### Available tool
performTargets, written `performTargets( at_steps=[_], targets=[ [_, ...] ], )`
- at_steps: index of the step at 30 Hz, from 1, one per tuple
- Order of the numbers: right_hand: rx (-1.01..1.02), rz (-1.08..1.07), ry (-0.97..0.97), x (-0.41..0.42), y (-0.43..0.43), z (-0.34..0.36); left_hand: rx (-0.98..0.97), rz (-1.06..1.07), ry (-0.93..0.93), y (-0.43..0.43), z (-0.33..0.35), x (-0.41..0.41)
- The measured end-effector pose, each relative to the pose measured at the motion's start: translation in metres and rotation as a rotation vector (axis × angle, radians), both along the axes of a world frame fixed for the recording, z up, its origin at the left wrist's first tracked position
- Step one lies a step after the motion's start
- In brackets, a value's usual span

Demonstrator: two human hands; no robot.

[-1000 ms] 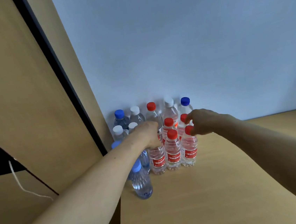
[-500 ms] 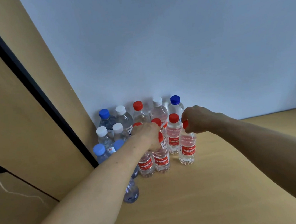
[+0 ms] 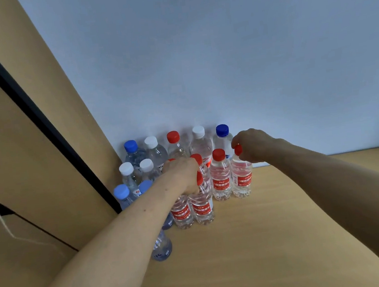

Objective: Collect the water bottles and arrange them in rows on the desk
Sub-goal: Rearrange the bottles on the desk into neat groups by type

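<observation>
A pale blue-grey wall (image 3: 221, 58) and a light wooden desk (image 3: 275, 239) frame the job, and a tan wooden panel (image 3: 19, 137) edged in black closes off the left. In the corner where they meet stands a cluster of clear plastic water bottles (image 3: 220, 175). They are upright and touching, in rough rows running out from the wall, with red, white and blue caps.

The person's left hand (image 3: 183, 174) is curled over the tops of the two front red-labelled bottles (image 3: 202, 208), fingers closed about the necks; whether it holds both cannot be told. The right hand (image 3: 253, 146) pinches the red cap (image 3: 238, 150) of the rightmost red-labelled bottle (image 3: 241, 180), which stands on the desk just beside its neighbour. A bluish bottle (image 3: 162, 249) stands nearer the camera, out of line and partly hidden behind the left forearm.

The step appears to be squaring up the red-capped rows. The next move likely calls for nudging the gripped bottles flush with their neighbours without toppling any.

The red labels carry white characters too small to read reliably. A blue-and-red logo (image 3: 138, 192) on a white-capped bottle is likewise illegible.
</observation>
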State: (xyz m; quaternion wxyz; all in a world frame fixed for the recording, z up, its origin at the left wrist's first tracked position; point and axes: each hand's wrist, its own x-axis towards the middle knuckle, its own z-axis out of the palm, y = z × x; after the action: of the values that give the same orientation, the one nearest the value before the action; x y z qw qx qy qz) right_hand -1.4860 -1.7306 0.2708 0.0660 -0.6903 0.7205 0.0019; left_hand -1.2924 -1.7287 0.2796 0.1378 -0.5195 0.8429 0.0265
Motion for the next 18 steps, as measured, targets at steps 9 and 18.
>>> performTargets(
  at_steps=[9,18],
  targets=[
    [-0.004,0.009,0.000,-0.003,-0.003,-0.002,-0.014,0.001,-0.028,0.001,0.001,-0.001],
    [-0.103,0.106,0.078,0.003,0.010,0.032,0.099,0.029,0.056,0.004,0.018,0.014]
  ],
)
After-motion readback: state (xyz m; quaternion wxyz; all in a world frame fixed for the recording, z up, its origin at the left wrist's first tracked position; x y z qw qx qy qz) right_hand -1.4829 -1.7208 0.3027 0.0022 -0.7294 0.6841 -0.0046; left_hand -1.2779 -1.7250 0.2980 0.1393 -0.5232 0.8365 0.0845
